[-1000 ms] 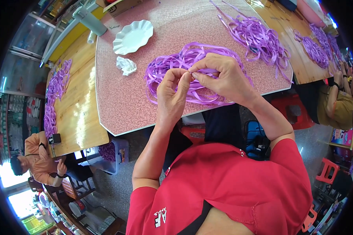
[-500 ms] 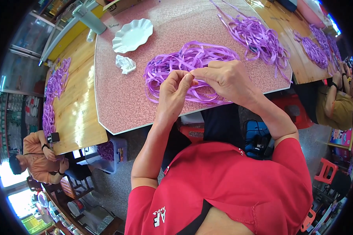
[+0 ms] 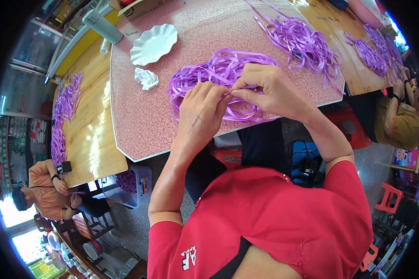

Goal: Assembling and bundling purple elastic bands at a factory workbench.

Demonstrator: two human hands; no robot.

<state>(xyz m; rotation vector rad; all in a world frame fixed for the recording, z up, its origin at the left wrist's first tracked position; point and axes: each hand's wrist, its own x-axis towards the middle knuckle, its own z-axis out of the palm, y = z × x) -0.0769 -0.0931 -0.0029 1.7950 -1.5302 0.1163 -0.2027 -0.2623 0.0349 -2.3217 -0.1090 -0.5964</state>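
A loose heap of purple ribbon (image 3: pixel 195 76) lies in loops on the pink speckled table in front of me. Over its near side my left hand (image 3: pixel 201 109) is closed in a pinch, its back turned up. My right hand (image 3: pixel 265 88) pinches from the other side, with thumb and forefinger together. The fingertips of both hands meet above the ribbon. Whatever sits between them is too small and hidden to make out.
A white scalloped plate (image 3: pixel 154 44) and a crumpled white tissue (image 3: pixel 146 78) lie left of the heap. Behind them stands a grey-green tumbler (image 3: pixel 102 27). Another purple ribbon heap (image 3: pixel 305 44) is at far right. Co-workers sit left (image 3: pixel 49 188) and right (image 3: pixel 398 114).
My left hand has rolled over, so its back now faces up and its fingers curl in. The right fingers have curled into a closer pinch. The fingertips stay together.
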